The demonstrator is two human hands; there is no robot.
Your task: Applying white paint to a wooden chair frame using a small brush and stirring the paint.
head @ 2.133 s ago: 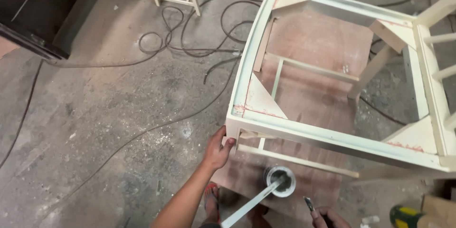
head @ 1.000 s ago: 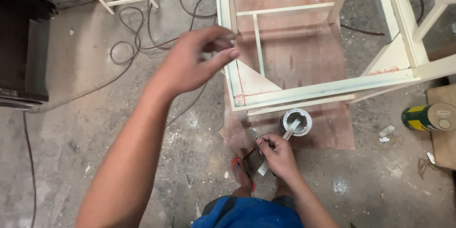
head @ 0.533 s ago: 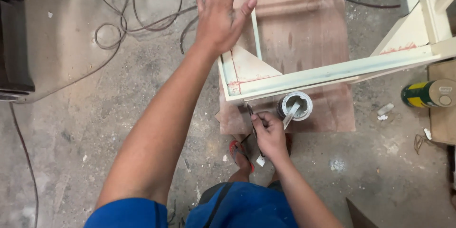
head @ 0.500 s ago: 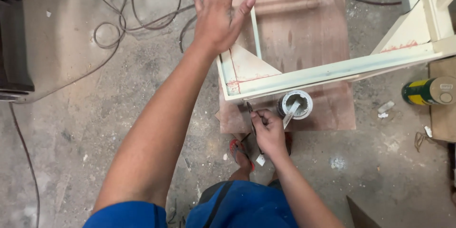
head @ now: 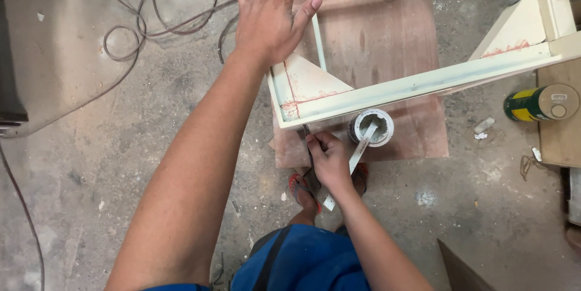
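My left hand (head: 270, 17) is spread flat, fingers apart, over the left rail of a cream-painted wooden frame (head: 423, 83) lying on the floor; it holds nothing. My right hand (head: 328, 159) is closed on a narrow dark scraper (head: 307, 141), whose tip meets the frame's near corner below a triangular brace (head: 310, 79) marked with red lines. Right beside that hand stands a small round tin (head: 371, 126) of grey paste with a flat pale stick (head: 350, 164) leaning in it.
A brown plywood sheet (head: 375, 30) lies under the frame. Cables (head: 151, 18) loop over the concrete floor at the upper left. A green and yellow can (head: 537, 102) lies on a board at the right. My feet in red sandals (head: 301, 191) are below the tin.
My left hand left the frame's near corner, rose and spread out over the left rail. My right hand came up to the corner with the scraper. The view shifted closer.
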